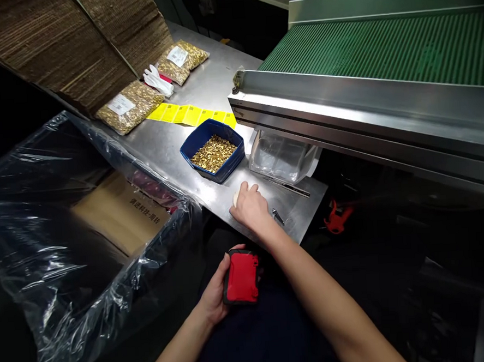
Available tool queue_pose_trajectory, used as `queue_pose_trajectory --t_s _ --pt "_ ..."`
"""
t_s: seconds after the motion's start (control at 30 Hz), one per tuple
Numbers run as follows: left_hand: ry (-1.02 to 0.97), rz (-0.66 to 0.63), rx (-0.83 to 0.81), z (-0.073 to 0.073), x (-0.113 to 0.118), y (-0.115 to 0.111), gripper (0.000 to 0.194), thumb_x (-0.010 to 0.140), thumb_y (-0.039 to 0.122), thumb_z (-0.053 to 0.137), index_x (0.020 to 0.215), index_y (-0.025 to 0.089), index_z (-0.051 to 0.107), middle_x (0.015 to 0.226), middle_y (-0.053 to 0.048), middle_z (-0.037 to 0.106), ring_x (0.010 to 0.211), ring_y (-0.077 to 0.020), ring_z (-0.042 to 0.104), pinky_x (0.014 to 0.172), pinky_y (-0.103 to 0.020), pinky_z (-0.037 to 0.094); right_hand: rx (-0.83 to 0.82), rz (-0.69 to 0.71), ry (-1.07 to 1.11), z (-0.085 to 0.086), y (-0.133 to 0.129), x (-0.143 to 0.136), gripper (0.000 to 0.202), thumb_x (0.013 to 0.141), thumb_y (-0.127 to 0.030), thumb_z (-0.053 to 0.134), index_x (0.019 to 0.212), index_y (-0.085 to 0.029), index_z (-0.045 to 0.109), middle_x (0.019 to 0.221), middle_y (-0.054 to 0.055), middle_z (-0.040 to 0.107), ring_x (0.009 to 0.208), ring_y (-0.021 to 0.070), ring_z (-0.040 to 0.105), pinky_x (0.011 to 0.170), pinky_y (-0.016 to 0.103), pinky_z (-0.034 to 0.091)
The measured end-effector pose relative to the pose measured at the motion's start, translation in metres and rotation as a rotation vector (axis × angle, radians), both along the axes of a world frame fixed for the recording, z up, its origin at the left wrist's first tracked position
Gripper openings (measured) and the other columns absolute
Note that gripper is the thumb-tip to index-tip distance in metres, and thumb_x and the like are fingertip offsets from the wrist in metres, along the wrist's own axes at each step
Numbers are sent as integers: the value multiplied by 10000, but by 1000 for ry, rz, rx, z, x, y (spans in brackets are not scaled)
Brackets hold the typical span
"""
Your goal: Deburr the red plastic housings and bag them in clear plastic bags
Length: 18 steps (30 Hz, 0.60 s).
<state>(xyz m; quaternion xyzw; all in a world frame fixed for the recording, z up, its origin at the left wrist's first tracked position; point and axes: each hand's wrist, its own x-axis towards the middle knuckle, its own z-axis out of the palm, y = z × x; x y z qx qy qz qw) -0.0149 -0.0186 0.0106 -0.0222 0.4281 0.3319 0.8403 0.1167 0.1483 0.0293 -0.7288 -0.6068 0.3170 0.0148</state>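
My left hand [216, 292] is closed around a flat red and black case [242, 276], held low in front of my body. My right hand [250, 206] rests at the near edge of the metal table [214, 196], its fingers curled on a small cream-coloured thing [235, 198] whose kind I cannot make out. Beside that hand lies a small metal tool like a nail clipper [277, 217]. Just beyond it stands a blue tray [186, 147] part-filled with small gold-coloured metal pieces [214, 154]. A clear plastic container [279, 157] sits to the right.
A green ribbed conveyor [365, 53] overhangs the right side. Bags of gold pieces [131, 107], white gloves [157, 81] and a yellow label strip [191, 115] lie farther back, beside stacked cardboard [78, 43]. A plastic-lined bin [36, 242] stands left; an orange-red object [337, 216] is below right.
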Motion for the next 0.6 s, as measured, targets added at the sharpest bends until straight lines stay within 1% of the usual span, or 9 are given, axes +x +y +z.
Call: queue_pose_trajectory --t_s 0.07,0.13,0.17,0.23,0.3,0.37,0.43,0.5,0.6 --pt "-5 -21 -7 2 0 2 564 988 523 573 1432 193 461 1204 -183 728 1059 -364 735 935 -475 563 -40 12 53 8 -7 25 442 871 -276 629 1255 -129 468 1174 201 648 967 304 682 804 387 535" --pt "-6 -36 -20 4 1 5 575 991 518 565 1439 174 456 1215 -208 721 1070 -379 730 936 -477 560 -84 8 202 18 -28 57 335 914 -285 550 1228 -200 473 1004 73 710 856 247 693 728 331 529" --pt "-8 -42 -32 6 2 7 576 993 512 563 1441 167 459 1217 -215 719 1067 -380 731 940 -479 558 -107 -9 341 24 -43 72 279 933 -300 535 1201 -233 488 944 23 715 823 223 689 698 304 519" --pt "-22 -47 -64 9 3 9 562 996 492 562 1443 163 475 1210 -209 723 1038 -365 739 932 -477 564 -157 7 603 36 -80 97 166 977 -375 531 1093 -258 550 894 -18 714 812 190 680 687 268 502" --pt "-38 -51 -96 14 5 11 534 1004 463 558 1442 163 498 1177 -189 736 983 -326 751 876 -432 583 -168 38 690 49 -119 110 187 994 -431 552 1035 -256 602 902 -22 704 818 168 663 697 249 480" --pt "-34 -58 -127 20 9 12 501 1011 438 554 1426 160 528 1143 -170 747 913 -272 753 811 -370 591 -168 89 660 58 -151 112 190 1016 -424 538 1083 -264 615 922 -24 693 786 148 643 686 241 452" --pt "-17 -81 -155 25 13 12 490 1010 442 553 1413 162 550 1119 -160 753 887 -248 746 788 -343 589 -160 189 573 64 -174 106 168 1040 -374 495 1132 -270 590 927 -23 688 741 142 634 659 250 420" --pt "6 -115 -173 29 17 11 498 1001 462 562 1397 161 569 1113 -160 753 917 -259 740 819 -354 586 -148 339 478 65 -186 99 130 1044 -316 473 1112 -260 569 920 -17 693 726 151 645 642 267 397" --pt "57 -166 -174 30 20 9 508 981 487 585 1366 156 601 1109 -153 753 958 -280 734 849 -365 580 -87 544 346 60 -192 92 100 1034 -255 466 1043 -236 563 886 0 708 724 175 674 615 291 372"
